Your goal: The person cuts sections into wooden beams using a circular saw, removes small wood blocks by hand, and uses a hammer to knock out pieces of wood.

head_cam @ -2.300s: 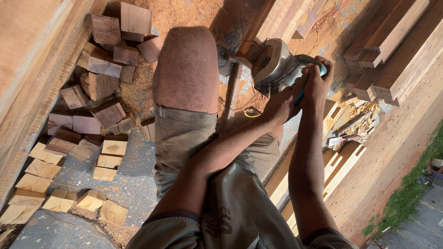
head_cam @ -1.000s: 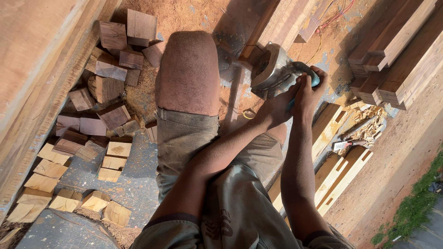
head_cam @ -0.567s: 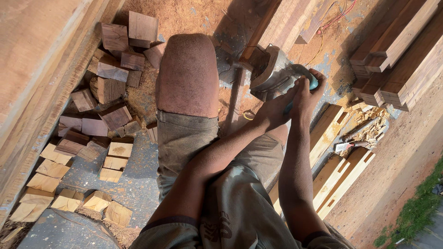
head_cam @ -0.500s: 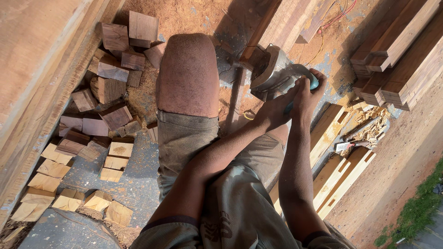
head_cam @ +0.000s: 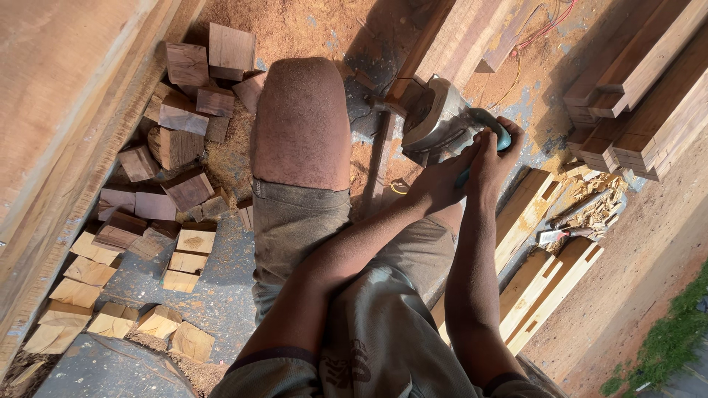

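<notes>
Both my hands hold a grey handheld circular saw point(head_cam: 436, 121) with a teal handle. My right hand point(head_cam: 495, 149) wraps the handle from the right. Just left of it, my left hand point(head_cam: 441, 183) presses against the rear of the saw body. The saw's blade end rests on a narrow wooden strip point(head_cam: 377, 173) that runs down toward me over the sawdust-covered ground. My bare knee point(head_cam: 301, 121) is raised just left of the saw, above grey shorts.
Several cut wooden blocks point(head_cam: 177, 147) lie in a heap at the left, with paler offcuts point(head_cam: 110, 295) nearer. A big timber point(head_cam: 59, 110) runs along the left edge. Stacked planks point(head_cam: 634, 81) and notched pale boards point(head_cam: 546, 287) lie at the right, with a small hand tool point(head_cam: 560, 234) among shavings.
Both hands have kept their hold on the saw. Saw and hands sit slightly lower and further left in view than before; the blocks and planks look unmoved.
</notes>
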